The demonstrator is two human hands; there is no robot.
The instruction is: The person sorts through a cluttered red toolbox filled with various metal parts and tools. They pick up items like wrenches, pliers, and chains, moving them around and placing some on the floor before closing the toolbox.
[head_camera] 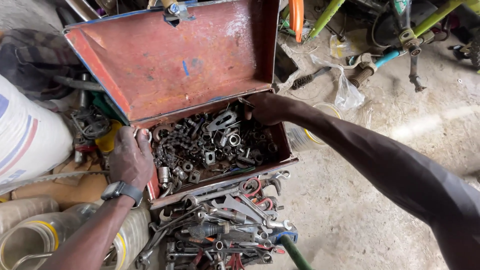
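Two hands at an open red toolbox full of metal parts

The left hand [131,156], with a watch [121,190] on its wrist, is clamped over the toolbox's [220,182] edge at 9 o'clock, fingers curled on the rim. The right hand [270,108] reaches into the far corner at 2 o'clock, among the nuts, washers and chain [215,142]; whether its fingers are together or apart cannot be told. The lid [170,60] stands tilted back at 12 o'clock. A pile of wrenches [235,220] lies just beside the box at 6 o'clock, on the concrete floor [360,200]. Plastic bottles [35,235] lie at 8 o'clock, a white sack [25,135] at 9 o'clock.
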